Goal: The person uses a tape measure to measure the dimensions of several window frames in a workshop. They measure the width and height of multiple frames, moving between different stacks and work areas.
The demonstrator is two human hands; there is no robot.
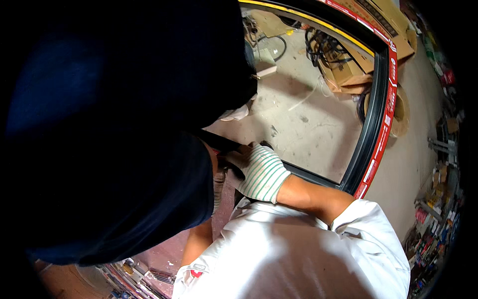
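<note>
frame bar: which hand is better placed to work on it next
Likely right: the gloved right hand lies on the frame bar; the left hand is mostly hidden behind dark cloth.

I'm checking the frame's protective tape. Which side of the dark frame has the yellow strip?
The far top side, edged in yellow. The right side wears red printed tape instead.

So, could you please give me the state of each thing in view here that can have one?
Right hand: gloved, closed on the frame's lower rail.
Left hand: gloved, mostly hidden; grip cannot be told.
Dark window frame: unglazed, floor visible through it, red-and-white protective tape on its outer edge.
Cardboard boxes: lying flattened on the floor.
</note>
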